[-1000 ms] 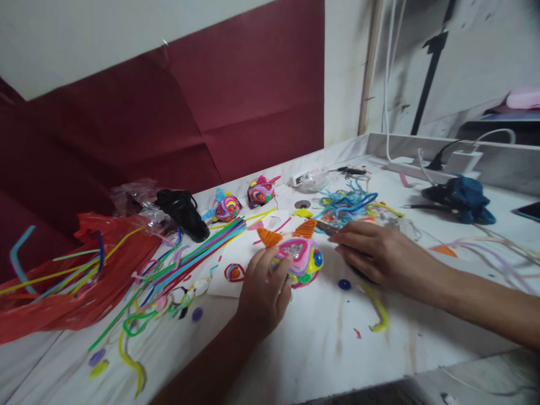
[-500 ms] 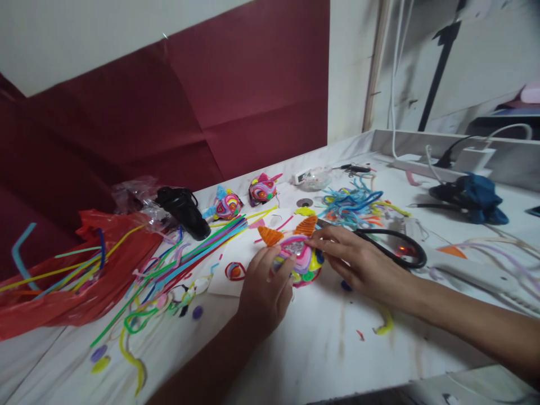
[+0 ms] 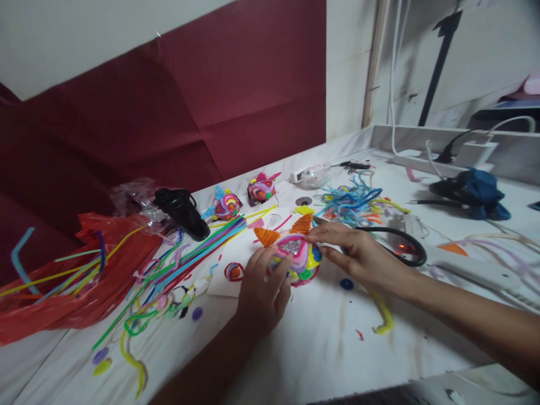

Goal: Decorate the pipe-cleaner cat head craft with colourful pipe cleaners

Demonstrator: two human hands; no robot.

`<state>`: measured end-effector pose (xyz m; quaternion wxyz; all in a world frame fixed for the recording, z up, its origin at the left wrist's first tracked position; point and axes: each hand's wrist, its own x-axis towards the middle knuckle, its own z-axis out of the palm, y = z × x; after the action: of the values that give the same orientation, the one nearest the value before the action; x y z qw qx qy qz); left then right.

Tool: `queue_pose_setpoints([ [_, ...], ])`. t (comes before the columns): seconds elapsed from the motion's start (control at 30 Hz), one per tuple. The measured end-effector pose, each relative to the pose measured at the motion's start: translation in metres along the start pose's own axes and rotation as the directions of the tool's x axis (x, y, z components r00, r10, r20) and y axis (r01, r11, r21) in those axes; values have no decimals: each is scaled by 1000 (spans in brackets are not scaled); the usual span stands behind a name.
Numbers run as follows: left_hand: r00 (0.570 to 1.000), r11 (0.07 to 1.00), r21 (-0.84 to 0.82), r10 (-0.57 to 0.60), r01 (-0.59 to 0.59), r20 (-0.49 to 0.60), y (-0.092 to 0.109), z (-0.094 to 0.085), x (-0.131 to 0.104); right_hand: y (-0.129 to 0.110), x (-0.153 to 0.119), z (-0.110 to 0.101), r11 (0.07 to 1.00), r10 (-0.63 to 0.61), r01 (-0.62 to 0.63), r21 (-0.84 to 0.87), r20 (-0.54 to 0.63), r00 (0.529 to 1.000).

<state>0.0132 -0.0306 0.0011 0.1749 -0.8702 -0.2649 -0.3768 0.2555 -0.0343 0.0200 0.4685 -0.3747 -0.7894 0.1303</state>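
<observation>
A colourful round craft piece (image 3: 297, 260) with two orange ears (image 3: 266, 236) rests on the white table, its face made of pink, purple, yellow and green strips. My left hand (image 3: 265, 281) grips its left side, the fingers bent over the front. On the other side, my right hand (image 3: 358, 250) pinches the piece's upper right edge between thumb and fingers. Black-handled scissors (image 3: 415, 253) lie partly behind my right hand. Just below that hand is a dark blue disc (image 3: 346, 284). White paper with a small red-and-orange spiral (image 3: 234, 271) lies left of the piece.
Two finished-looking colourful pieces (image 3: 226, 205) stand at the back. Pipe cleaners (image 3: 198, 247) and a red plastic bag (image 3: 126, 253) lie left, near a black object (image 3: 181, 214). Blue strips (image 3: 354, 199), a power strip (image 3: 476, 270) and dark blue cloth (image 3: 485, 194) are right.
My right hand has shifted slightly, showing more of the blue disc and the yellow strip below it. The view has moved a little; both hands stay on the piece.
</observation>
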Motion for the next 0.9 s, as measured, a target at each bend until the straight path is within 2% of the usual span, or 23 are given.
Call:
queue_pose_setpoints([
  [0.17, 1000, 1000, -10, 13, -13, -3, 1, 0, 1, -3, 0, 1, 994, -84, 82, -68, -26, 996],
  [0.3, 1000, 1000, -6, 17, -17, -13, 1, 0, 1, -7, 2, 0, 959, -178, 174, -222, 3, 984],
  [0.4, 1000, 1000, 5, 21, -21, -18, 1, 0, 0, -9, 4, -2, 949, -172, 175, -263, 35, 985],
  [0.5, 999, 999, 21, 27, -27, -22, 0, 1, -2, -7, 5, -4, 989, -82, 85, -117, 29, 996],
  [0.57, 999, 999, 32, 33, -33, -14, -1, 1, -3, -6, 5, -5, 999, 51, -51, 8, 4, 999],
  [0.67, 999, 999, 28, 46, -46, -4, -1, 1, -4, -5, 7, -3, 942, 297, -290, 169, -20, 955],
  [0.73, 999, 999, 12, 53, -53, -2, -1, 0, -4, -5, 12, -2, 881, 407, -390, 268, -8, 914],
  [0.9, 999, 999, -36, 40, -41, -5, -2, -1, -4, -5, 23, 2, 806, 476, -453, 381, 38, 878],
])
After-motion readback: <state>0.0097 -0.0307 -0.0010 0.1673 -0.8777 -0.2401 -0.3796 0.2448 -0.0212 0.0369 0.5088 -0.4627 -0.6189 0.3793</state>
